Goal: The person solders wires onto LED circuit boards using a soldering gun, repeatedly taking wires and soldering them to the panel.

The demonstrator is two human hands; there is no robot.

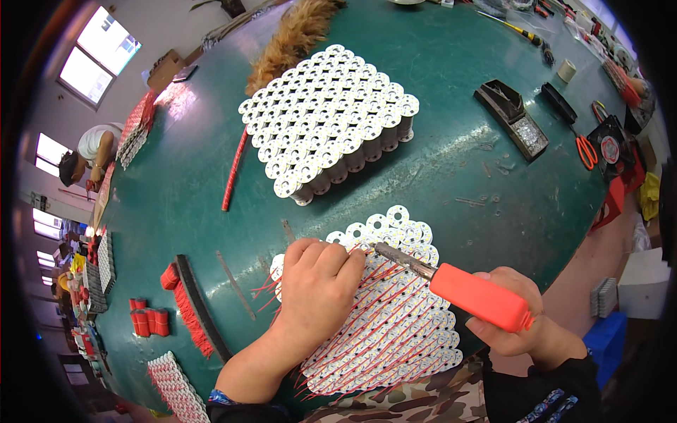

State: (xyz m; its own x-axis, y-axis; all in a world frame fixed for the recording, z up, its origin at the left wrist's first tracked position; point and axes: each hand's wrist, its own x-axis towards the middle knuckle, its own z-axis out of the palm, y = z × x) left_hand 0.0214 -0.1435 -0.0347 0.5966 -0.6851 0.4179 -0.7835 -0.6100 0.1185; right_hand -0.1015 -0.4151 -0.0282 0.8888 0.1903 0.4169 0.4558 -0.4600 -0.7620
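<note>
My right hand [509, 310] is wrapped round the red handle of a soldering iron [479, 296]. Its metal tip reaches left to the upper part of a slab of round white circuit boards [384, 356], close to my left fingertips. Thin red wires [374, 321] run in slanting rows across these boards. Over the slab's upper left, my left hand [317, 282] is closed in a pinch at a red wire; the fingertips are partly hidden. Loose red wire ends stick out left of that hand. The slab lies against my camouflage-patterned clothing.
Beyond stands a thick block of stacked round boards [331, 120], with a red rod [235, 169] beside it. Left lie a red-wire bundle [190, 310], a dark strip [201, 307] and red rolls [149, 322]. Right are a black tray [511, 120] and orange-handled scissors [586, 151]. Another person [95, 151] works far left.
</note>
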